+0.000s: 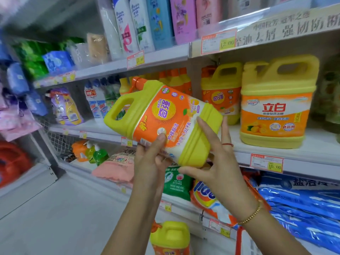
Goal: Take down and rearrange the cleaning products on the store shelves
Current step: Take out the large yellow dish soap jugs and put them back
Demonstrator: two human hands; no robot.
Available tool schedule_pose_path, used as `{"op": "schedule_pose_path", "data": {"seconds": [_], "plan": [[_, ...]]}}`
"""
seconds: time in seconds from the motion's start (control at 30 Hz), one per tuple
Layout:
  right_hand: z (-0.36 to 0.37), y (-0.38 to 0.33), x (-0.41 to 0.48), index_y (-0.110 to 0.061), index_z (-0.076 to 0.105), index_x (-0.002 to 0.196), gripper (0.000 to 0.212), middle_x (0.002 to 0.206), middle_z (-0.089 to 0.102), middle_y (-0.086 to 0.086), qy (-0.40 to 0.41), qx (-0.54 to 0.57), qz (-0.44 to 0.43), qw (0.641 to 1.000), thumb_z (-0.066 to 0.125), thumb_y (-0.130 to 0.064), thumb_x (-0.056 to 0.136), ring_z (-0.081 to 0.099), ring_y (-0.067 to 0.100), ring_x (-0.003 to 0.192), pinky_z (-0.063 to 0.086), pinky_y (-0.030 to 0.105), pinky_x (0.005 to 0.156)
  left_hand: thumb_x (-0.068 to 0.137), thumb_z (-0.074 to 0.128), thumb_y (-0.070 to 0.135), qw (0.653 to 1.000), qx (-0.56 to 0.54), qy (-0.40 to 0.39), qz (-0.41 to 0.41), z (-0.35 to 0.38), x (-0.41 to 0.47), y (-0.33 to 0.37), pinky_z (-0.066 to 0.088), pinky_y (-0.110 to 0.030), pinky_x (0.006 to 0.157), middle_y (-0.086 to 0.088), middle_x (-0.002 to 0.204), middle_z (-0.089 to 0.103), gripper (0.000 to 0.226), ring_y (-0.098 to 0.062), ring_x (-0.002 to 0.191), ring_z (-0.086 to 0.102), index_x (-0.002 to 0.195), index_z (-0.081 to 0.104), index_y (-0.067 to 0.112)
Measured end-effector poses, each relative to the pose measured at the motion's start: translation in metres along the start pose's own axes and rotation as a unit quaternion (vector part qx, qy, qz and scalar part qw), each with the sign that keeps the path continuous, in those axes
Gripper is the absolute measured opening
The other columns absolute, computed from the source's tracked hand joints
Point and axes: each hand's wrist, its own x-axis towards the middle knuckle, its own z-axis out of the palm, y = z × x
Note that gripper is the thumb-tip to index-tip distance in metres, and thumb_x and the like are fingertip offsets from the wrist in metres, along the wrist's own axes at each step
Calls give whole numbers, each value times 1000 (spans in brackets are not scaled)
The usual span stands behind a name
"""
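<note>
A yellow detergent jug with an orange label (161, 118) is tilted in the air in front of the middle shelf (294, 153), cap up-left, base down-right. My left hand (152, 161) holds it from below, thumb pressed on the label. My right hand (217, 162) cups the yellow base, fingers spread along its side and thumb under it. On the shelf behind stand a matching smaller jug (220, 92) and a bigger yellow jug (276, 100).
Shampoo bottles (150, 23) line the top shelf. White spray bottles (95, 102) and a purple pouch (66, 107) stand at middle left. Below are washing-powder bags (207, 197), blue packs (303, 205) and green bottles (95, 153). Another yellow jug (171, 238) sits low by the floor.
</note>
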Motion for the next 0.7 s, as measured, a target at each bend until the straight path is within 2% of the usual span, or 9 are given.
{"op": "schedule_pose_path", "data": {"seconds": [0.07, 0.13, 0.23, 0.3, 0.37, 0.47, 0.53, 0.63, 0.7], "plan": [[9, 3, -6, -60, 15, 137, 110, 153, -25, -12, 44, -137, -56, 988, 85, -27, 60, 0, -28, 127, 35, 13, 101, 74, 68, 20, 1000, 14, -8, 27, 9, -7, 2, 55, -48, 86, -6, 121, 67, 63, -26, 109, 66, 133, 48, 22], [8, 6, -8, -54, 20, 139, 105, 156, -19, -4, 99, -149, -92, 980, 85, -24, 63, -1, -21, 133, 26, 2, 100, 72, 74, 20, 998, 37, -29, 41, 17, -10, 3, 55, -45, 87, -3, 121, 68, 61, -25, 110, 66, 128, 51, 28], [-7, 2, -7, -45, 31, 138, 101, 158, 2, -1, 117, -100, -94, 984, 87, -19, 59, 15, 3, 142, 26, -2, 99, 57, 88, 47, 993, 54, -102, 23, 22, -6, 13, 46, -52, 100, -7, 130, 62, 81, -29, 120, 58, 128, 53, 29], [-22, -1, -6, -37, 34, 138, 103, 150, 30, -9, 64, 5, -82, 995, 89, -9, 56, 35, 4, 135, 35, 5, 96, 49, 77, 74, 985, 70, -158, 12, 19, 3, 23, 33, -57, 110, -13, 143, 49, 117, -33, 132, 47, 144, 38, 20], [-35, -3, -5, -33, 39, 134, 95, 131, 51, -17, -17, 150, -47, 987, 88, -10, 56, 52, 4, 120, 45, 13, 89, 43, 67, 85, 979, 103, -178, 11, 17, 6, 35, 33, -50, 111, -7, 147, 45, 130, -25, 133, 45, 149, 28, 23], [-42, 1, -13, -34, 44, 129, 88, 127, 60, 3, -129, 382, 90, 911, 89, -34, 53, 62, 30, 109, 56, 34, 81, 59, 77, 68, 972, 165, -169, 4, 8, 11, 44, 49, -38, 98, 3, 120, 66, 94, -13, 109, 63, 134, 46, 21], [-39, 5, -21, -27, 43, 130, 91, 126, 60, 13, -158, 443, 169, 866, 89, -38, 52, 62, 40, 105, 57, 42, 76, 60, 84, 50, 970, 155, -185, 1, -1, 11, 48, 57, -31, 76, 2, 101, 74, 76, -11, 91, 70, 120, 53, 16], [-32, 1, -28, -16, 53, 118, 83, 110, 69, 14, -138, 452, 227, 852, 87, -47, 49, 69, 34, 91, 59, 38, 63, 56, 84, 34, 978, 112, -172, -30, -8, 10, 56, 58, -31, 64, -6, 97, 75, 67, -17, 84, 73, 114, 60, 10], [-32, -6, -29, -16, 61, 104, 57, 91, 73, 11, -117, 428, 267, 855, 73, -50, 59, 71, 26, 73, 58, 33, 54, 64, 78, 23, 982, 114, -137, -53, -16, 14, 57, 58, -31, 64, -7, 95, 75, 53, -18, 82, 73, 113, 63, 10]]}}
